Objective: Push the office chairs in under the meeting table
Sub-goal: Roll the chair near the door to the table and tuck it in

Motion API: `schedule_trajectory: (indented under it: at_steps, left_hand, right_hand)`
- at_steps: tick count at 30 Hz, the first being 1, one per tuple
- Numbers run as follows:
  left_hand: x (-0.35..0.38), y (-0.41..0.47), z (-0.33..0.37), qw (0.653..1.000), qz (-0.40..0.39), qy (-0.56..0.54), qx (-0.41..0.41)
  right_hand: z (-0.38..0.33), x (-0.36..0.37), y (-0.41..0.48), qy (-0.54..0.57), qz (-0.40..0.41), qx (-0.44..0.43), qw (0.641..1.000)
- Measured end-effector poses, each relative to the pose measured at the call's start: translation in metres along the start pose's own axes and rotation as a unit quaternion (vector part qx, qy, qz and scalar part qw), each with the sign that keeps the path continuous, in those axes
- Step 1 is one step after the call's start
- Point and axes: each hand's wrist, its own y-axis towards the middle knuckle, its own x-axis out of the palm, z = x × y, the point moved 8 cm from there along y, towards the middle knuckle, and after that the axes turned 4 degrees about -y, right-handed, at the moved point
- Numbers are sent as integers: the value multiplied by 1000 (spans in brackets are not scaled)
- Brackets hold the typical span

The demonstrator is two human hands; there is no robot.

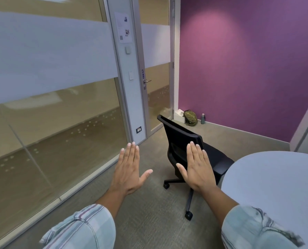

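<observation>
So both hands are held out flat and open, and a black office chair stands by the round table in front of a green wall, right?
Not quite: the wall is purple, not green, as the head view shows. The rest holds: left hand and right hand flat and open, black office chair beside the round table.

Left hand (130,169): bare, no ring, watch or glove to be seen; nails were short and pale.
Right hand (197,168): bare as well, no jewellery; nails were short.
Left sleeve (83,229): pale blue, denim-like cloth, rolled up to the forearm; the turned-out cuff showed a lighter lining with thin dark stripes.
Right sleeve (254,229): same pale blue cloth, rolled and creased, with a bunched fold at the cuff.
Forearms: uncovered below the rolled cuffs.
</observation>
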Motion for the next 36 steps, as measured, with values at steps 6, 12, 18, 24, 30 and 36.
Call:
schedule_trajectory:
  at_steps: [6, 12, 18, 24, 30, 36]
  left_hand:
    - [41, 64, -24, 1000, -4, -15, 1]
    - [82, 133, -53, 999, -7, -25, 25]
    - [130, 218, -93, 996, -18, -49, 65]
    - [167, 301, -130, 988, -45, -81, 123]
    - [193, 368, -128, 977, -54, -109, 174]
    - [219, 435, -105, 965, -67, -135, 216]
  right_hand:
    - [18, 30, 60, -12, -7, 15, 1000]
    - [27, 54, 121, -25, -7, 29, 999]
    - [36, 84, 189, -43, -13, 86, 995]
    - [40, 110, 256, -52, -18, 142, 988]
    - [50, 135, 286, -86, -51, 166, 981]
    - [87, 153, 311, -100, -66, 198, 973]
